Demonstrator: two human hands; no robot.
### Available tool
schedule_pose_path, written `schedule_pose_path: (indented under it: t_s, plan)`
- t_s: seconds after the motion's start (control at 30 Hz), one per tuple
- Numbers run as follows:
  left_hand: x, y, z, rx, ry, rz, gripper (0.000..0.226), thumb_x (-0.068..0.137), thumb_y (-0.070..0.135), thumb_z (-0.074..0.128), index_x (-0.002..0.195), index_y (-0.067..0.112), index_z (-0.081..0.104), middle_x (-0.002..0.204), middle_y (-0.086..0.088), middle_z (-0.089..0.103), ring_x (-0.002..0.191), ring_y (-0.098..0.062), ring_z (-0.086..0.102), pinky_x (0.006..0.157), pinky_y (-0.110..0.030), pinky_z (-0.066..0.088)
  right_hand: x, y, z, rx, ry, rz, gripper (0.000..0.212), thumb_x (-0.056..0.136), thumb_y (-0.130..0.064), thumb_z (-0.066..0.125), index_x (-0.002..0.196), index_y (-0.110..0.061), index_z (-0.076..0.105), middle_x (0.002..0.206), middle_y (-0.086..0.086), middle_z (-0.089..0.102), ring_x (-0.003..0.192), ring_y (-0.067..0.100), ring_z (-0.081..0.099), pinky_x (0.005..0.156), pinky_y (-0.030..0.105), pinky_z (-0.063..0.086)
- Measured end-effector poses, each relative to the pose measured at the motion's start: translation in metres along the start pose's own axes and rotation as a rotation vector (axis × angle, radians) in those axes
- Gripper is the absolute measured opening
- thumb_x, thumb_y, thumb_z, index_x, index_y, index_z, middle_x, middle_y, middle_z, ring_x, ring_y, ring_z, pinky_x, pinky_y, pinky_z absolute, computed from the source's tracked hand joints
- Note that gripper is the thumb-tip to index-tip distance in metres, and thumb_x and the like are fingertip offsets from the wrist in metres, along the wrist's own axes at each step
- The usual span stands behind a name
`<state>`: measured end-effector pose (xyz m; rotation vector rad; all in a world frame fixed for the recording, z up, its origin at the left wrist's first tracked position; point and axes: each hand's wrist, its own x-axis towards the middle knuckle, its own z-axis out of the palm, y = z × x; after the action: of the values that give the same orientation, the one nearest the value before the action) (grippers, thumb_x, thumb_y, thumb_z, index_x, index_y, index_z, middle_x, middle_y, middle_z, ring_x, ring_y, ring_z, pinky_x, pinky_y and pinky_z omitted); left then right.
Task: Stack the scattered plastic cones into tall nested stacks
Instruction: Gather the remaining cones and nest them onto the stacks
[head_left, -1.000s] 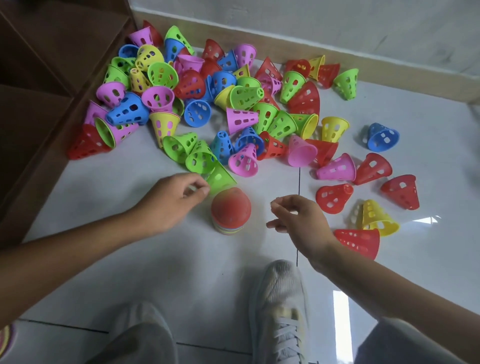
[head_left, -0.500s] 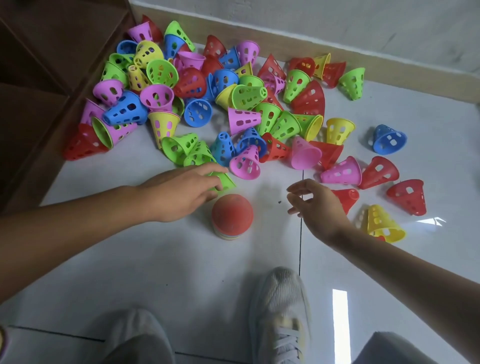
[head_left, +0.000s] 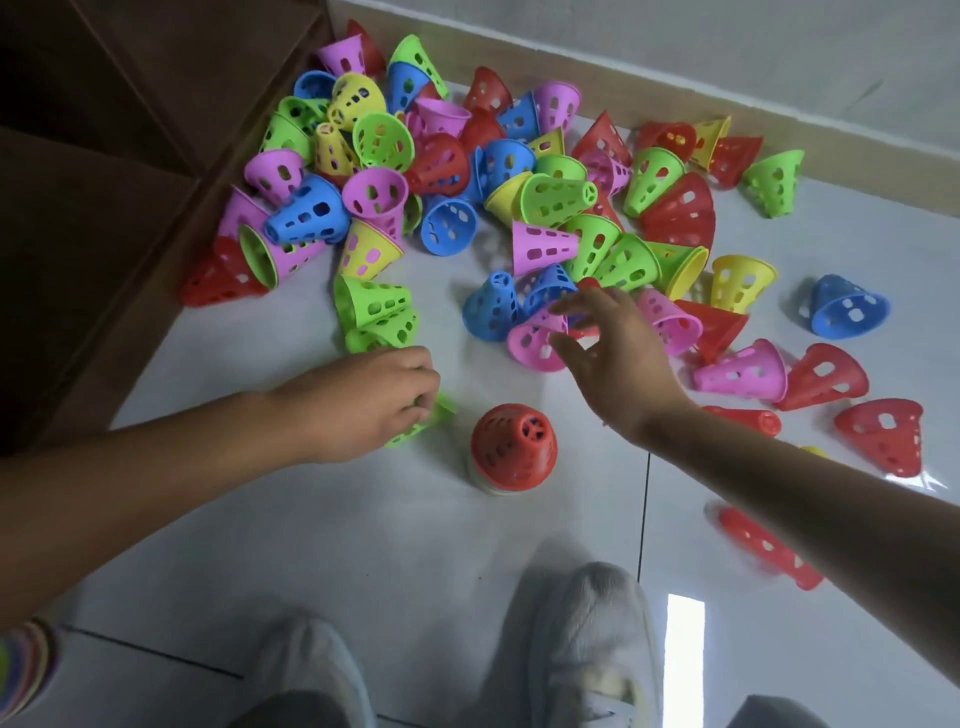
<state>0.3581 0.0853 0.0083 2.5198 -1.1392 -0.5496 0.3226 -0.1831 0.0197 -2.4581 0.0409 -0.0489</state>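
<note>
A short nested stack topped by a red cone (head_left: 513, 448) stands upright on the white floor in front of me. My left hand (head_left: 363, 400) grips a green cone (head_left: 431, 420) lying just left of the stack. My right hand (head_left: 610, 353) reaches forward with spread fingers over a pink cone (head_left: 532, 340) that lies on its side at the near edge of the pile, beside a blue cone (head_left: 491, 306). Many loose cones in red, green, blue, pink and yellow (head_left: 467, 171) are heaped beyond.
A brown wooden cabinet (head_left: 130, 130) borders the pile on the left, a skirting board (head_left: 675, 78) at the back. Loose red cones (head_left: 883, 431) lie to the right, one (head_left: 763, 545) under my right forearm. My two grey shoes (head_left: 576, 639) are at the bottom.
My right hand has moved forward and left from beside the stack to over the pink cone. My left hand has closed round the green cone and stays left of the stack.
</note>
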Motion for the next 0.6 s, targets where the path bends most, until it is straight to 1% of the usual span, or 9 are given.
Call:
schedule_pose_path:
  t_s: [0.1,0.13,0.2,0.23,0.33,0.4,0.5,0.57,0.6]
  plan:
    - [-0.013,-0.003,-0.004,-0.161,0.083,-0.109,0.008,0.092,0.02,0.065,0.086,0.022,0.06,0.097,0.01,0.051,0.079,-0.001,0.055,0.072,-0.011,0.039,0.016,-0.007,0.005,-0.048,0.008,-0.061,0.03,0.091,-0.018,0.066,0.12,-0.021,0.062,0.118,-0.002,0.056,0.104,0.017,0.056,0.088,0.029,0.045]
    - [-0.017,-0.003,-0.005,-0.22,0.134,-0.14,0.01,0.091,0.019,0.066,0.084,0.023,0.061,0.096,0.01,0.053,0.077,-0.003,0.058,0.071,-0.012,0.043,0.021,-0.009,0.007,-0.061,-0.007,-0.074,0.032,0.091,-0.018,0.066,0.122,-0.021,0.062,0.121,-0.001,0.057,0.108,0.018,0.056,0.091,0.031,0.046]
    - [-0.024,-0.001,-0.009,-0.359,0.239,-0.21,0.013,0.088,0.016,0.07,0.082,0.024,0.062,0.094,0.007,0.057,0.071,-0.011,0.062,0.068,-0.026,0.051,0.029,-0.011,0.011,-0.09,-0.049,-0.093,0.036,0.091,-0.02,0.065,0.127,-0.02,0.06,0.125,0.001,0.058,0.113,0.021,0.055,0.094,0.036,0.047]
    - [-0.028,-0.001,-0.011,-0.434,0.283,-0.251,0.013,0.088,0.016,0.071,0.081,0.023,0.063,0.092,0.005,0.059,0.068,-0.014,0.062,0.066,-0.03,0.052,0.033,-0.012,0.013,-0.11,-0.068,-0.102,0.038,0.092,-0.021,0.065,0.129,-0.02,0.059,0.127,0.003,0.058,0.114,0.022,0.054,0.096,0.036,0.046]
    - [-0.038,0.005,-0.018,-0.713,0.346,-0.373,0.007,0.084,0.025,0.073,0.085,0.023,0.066,0.078,-0.006,0.064,0.063,-0.022,0.057,0.059,-0.031,0.047,0.044,-0.014,0.017,-0.184,-0.116,-0.115,0.043,0.091,-0.02,0.065,0.133,-0.019,0.055,0.13,0.007,0.058,0.119,0.026,0.052,0.1,0.035,0.042]
    - [-0.043,0.012,-0.025,-0.918,0.355,-0.44,0.02,0.075,0.034,0.073,0.089,0.021,0.067,0.071,-0.006,0.064,0.062,-0.018,0.054,0.06,-0.031,0.048,0.051,-0.016,0.019,-0.211,-0.129,-0.118,0.047,0.09,-0.018,0.066,0.136,-0.017,0.054,0.131,0.009,0.058,0.119,0.028,0.052,0.102,0.039,0.043]
    - [-0.047,0.026,-0.035,-1.172,0.325,-0.499,0.049,0.061,0.045,0.079,0.097,0.014,0.065,0.077,0.007,0.067,0.068,-0.018,0.051,0.059,-0.025,0.046,0.061,-0.018,0.022,-0.248,-0.143,-0.129,0.053,0.09,-0.018,0.067,0.14,-0.017,0.05,0.131,0.009,0.059,0.117,0.03,0.053,0.101,0.043,0.045]
    - [-0.048,0.034,-0.039,-1.292,0.313,-0.506,0.06,0.055,0.048,0.079,0.101,0.014,0.063,0.079,0.011,0.067,0.076,-0.021,0.048,0.059,-0.028,0.042,0.066,-0.018,0.024,-0.283,-0.172,-0.123,0.052,0.091,-0.019,0.067,0.141,-0.017,0.05,0.13,0.01,0.06,0.117,0.03,0.053,0.102,0.045,0.045]
    - [-0.048,0.038,-0.041,-1.333,0.317,-0.506,0.062,0.053,0.046,0.08,0.102,0.013,0.061,0.078,0.011,0.067,0.076,-0.02,0.047,0.058,-0.029,0.04,0.068,-0.018,0.025,-0.302,-0.183,-0.12,0.05,0.091,-0.02,0.067,0.139,-0.018,0.051,0.129,0.01,0.06,0.116,0.03,0.053,0.101,0.046,0.046]
